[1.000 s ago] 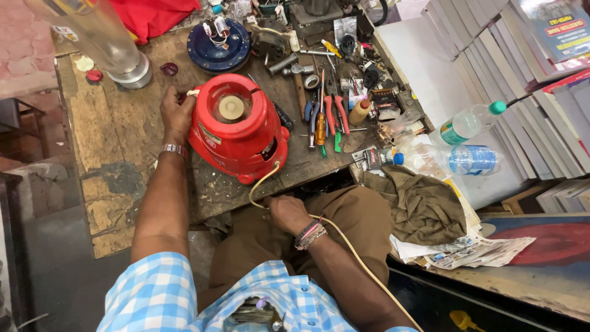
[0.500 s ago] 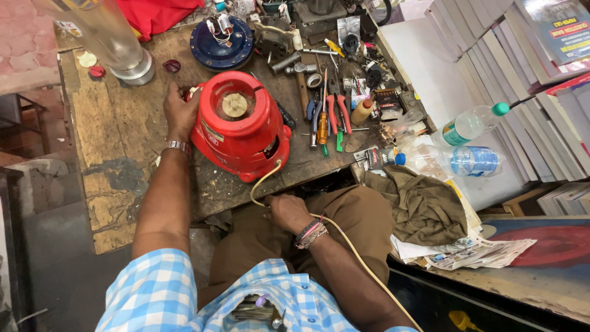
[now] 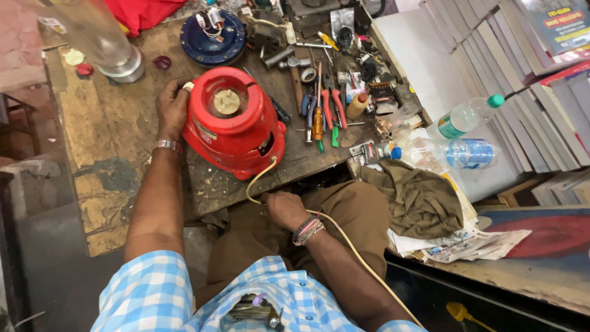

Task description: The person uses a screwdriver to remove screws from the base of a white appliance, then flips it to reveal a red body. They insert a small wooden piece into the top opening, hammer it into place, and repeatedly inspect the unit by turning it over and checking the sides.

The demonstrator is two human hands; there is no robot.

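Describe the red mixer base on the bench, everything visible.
The red mixer base is a rounded, glossy, plastic-looking housing, wider at the bottom, with a cream coupler in a recessed top. It stands upright near the front edge of the worn wooden bench. The left hand grips its left side. A pale cord leaves its lower front and runs to the right hand over the lap.

- The red mixer base looks like glossy, smooth plastic, with a matt cream plastic hub on top.
- The workbench is rough, worn wood, stained dark in patches.
- The cord has a smooth, pale rubbery skin.
- The wristband is shiny metal.
- The shirt is soft checked cloth.
- The bottles are clear plastic.
- The rag is matt olive cloth.
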